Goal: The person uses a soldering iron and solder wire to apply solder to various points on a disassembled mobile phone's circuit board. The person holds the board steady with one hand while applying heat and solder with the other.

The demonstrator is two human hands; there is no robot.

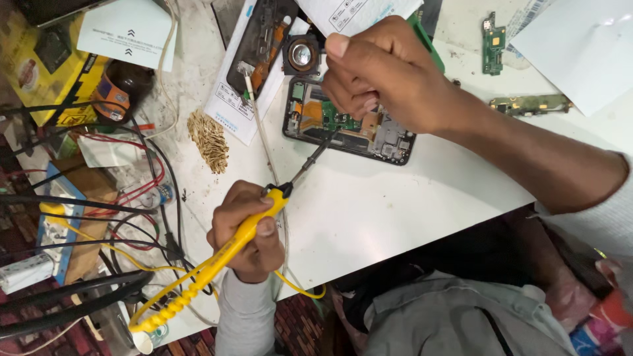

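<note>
A: Honestly, what can't you make out here?

B: The point where the soldering iron (254,227) tip meets the opened phone (349,125). It lies under the right hand (379,76), so I cannot tell whether they touch. That hand is clenched around something thin at the fingertips, too small to name. It also covers much of the phone's middle.

A: And the left hand (247,231)?

B: Clearly grasping the iron's yellow handle, lower centre of the frame, thumb on top. The dark shaft slants up and right toward the phone. The yellow cord (165,303) coils away toward the lower left.

A: How does the phone look?

B: Back off, lying flat on the white table (369,204), upper centre. Green board, copper-coloured flex and dark metal shields are exposed inside a black frame.

A: Anything cut off?

B: A second opened phone (260,39) runs out at the top edge. The tangle of wires (125,198) at the left is hard to follow.
</note>
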